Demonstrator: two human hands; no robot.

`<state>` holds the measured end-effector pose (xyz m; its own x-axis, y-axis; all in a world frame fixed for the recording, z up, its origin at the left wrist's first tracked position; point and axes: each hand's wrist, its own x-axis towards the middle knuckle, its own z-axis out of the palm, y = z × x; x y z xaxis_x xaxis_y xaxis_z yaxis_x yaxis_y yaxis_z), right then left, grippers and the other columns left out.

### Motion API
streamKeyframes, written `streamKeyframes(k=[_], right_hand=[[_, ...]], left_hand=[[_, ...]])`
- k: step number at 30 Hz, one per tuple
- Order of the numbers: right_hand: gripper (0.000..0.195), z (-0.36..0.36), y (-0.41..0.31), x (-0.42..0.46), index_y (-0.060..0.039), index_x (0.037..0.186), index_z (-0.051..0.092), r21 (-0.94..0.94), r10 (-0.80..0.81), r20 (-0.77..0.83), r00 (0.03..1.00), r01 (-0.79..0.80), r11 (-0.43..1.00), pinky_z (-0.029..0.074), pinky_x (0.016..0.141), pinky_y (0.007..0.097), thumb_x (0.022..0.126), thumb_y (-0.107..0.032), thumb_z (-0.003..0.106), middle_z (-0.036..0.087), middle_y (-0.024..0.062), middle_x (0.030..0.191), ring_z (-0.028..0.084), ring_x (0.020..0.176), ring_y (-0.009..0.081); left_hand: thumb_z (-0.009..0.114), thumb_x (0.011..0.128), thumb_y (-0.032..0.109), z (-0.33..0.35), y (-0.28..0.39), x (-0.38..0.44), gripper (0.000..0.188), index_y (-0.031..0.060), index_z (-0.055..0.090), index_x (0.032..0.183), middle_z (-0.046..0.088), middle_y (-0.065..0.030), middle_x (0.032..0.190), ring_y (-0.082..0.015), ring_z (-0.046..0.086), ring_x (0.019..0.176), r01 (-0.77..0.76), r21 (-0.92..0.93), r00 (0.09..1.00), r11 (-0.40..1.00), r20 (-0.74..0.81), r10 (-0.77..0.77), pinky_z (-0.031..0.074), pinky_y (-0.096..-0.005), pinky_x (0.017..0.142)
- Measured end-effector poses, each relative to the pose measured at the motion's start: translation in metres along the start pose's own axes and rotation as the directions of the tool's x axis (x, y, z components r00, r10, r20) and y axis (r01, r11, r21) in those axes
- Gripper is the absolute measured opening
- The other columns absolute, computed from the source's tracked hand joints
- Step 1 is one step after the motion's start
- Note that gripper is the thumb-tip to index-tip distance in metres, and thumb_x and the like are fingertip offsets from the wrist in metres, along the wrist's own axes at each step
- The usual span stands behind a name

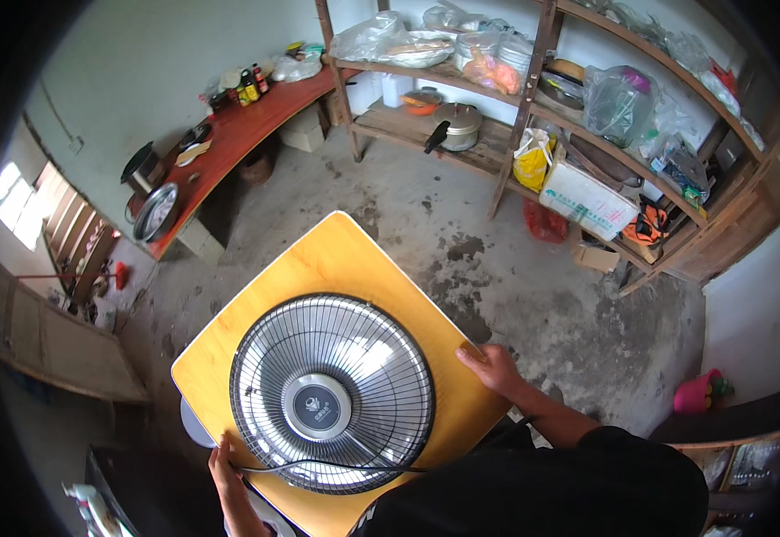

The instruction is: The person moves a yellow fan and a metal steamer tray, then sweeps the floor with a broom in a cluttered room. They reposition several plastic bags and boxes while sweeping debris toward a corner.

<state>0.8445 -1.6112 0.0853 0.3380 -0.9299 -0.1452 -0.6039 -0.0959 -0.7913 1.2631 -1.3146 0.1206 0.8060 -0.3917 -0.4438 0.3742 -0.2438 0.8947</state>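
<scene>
A square wood-grain board with rounded corners and a pale edge, like a small tabletop (336,258), is held level in front of my body. My right hand (494,371) grips its right edge, thumb on top. At the lower left edge my left hand (227,480) takes hold, fingertips over the rim. On the board lies a round reflector heater head (376,342) with a wire grille and a grey centre badge bearing writing. A dark power cord (336,464) runs across the grille's lower part. Part of a grey round thing (193,423) shows beneath the board's left corner; the rest is hidden.
Ahead stands a wooden shelf rack (430,151) with a pressure cooker (462,127), bagged dishes and a foam box (588,198). Along the left wall runs a red counter (249,137) bearing bottles and pots. The stained concrete floor (390,201) lies between. A pink bucket (692,395) is at right.
</scene>
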Motion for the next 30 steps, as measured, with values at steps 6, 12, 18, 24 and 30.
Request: streamKeyframes(k=[6,12,18,24,30], right_hand=[[0.051,0.018,-0.001,0.143,-0.0004,0.065,0.061,0.071,0.036,0.036,0.999,-0.039,0.997,0.043,0.051,0.0391,0.077,-0.05,0.058,0.056,0.0188,0.057,0.059,0.057,0.0341],[0.062,0.038,-0.008,0.331,-0.0007,0.066,0.062,0.048,0.102,0.133,0.986,-0.11,0.993,0.043,0.055,0.0399,0.074,-0.062,0.051,0.057,0.0151,0.056,0.059,0.059,0.0315],[0.066,0.033,-0.023,0.481,-0.0011,0.06,0.059,0.092,0.183,0.184,0.966,-0.202,0.975,0.043,0.054,0.0403,0.071,-0.065,0.05,0.056,0.0134,0.055,0.059,0.057,0.0288],[0.065,0.017,-0.017,0.607,-0.001,0.06,0.058,0.003,0.229,0.127,0.965,-0.232,0.973,0.043,0.055,0.041,0.071,-0.065,0.051,0.057,0.0133,0.056,0.059,0.057,0.0289],[0.066,0.039,0.025,0.722,0.0002,0.068,0.061,-0.032,0.334,0.066,0.94,-0.332,0.943,0.045,0.063,0.0441,0.072,-0.065,0.049,0.06,0.0182,0.066,0.06,0.067,0.0333]], left_hand=[[0.056,0.084,0.03,0.113,0.037,0.117,0.035,-0.0033,0.055,0.093,0.059,-0.0105,0.084,-0.021,0.057,0.073,-0.102,-0.249,0.995,0.963,-0.021,0.1,0.047,-0.0327,0.066],[0.053,0.085,0.03,0.205,0.092,0.255,0.035,-0.0018,0.056,0.099,0.06,-0.0098,0.091,-0.0211,0.058,0.08,-0.116,-0.136,0.987,0.984,-0.125,0.099,0.047,-0.0333,0.071],[0.053,0.086,0.031,0.3,0.154,0.355,0.037,-0.0005,0.055,0.105,0.059,-0.0097,0.097,-0.0222,0.058,0.088,-0.08,-0.056,0.987,0.995,-0.143,0.071,0.046,-0.0361,0.078],[0.051,0.085,0.031,0.425,0.188,0.448,0.041,-0.0053,0.055,0.104,0.058,-0.0108,0.096,-0.0217,0.057,0.084,-0.09,-0.15,0.993,0.985,-0.094,0.076,0.045,-0.0318,0.074],[0.051,0.086,0.03,0.544,0.202,0.576,0.043,-0.0066,0.054,0.108,0.058,-0.0129,0.103,-0.024,0.057,0.089,0.01,-0.149,0.999,0.989,0.048,-0.003,0.044,-0.0343,0.08]])
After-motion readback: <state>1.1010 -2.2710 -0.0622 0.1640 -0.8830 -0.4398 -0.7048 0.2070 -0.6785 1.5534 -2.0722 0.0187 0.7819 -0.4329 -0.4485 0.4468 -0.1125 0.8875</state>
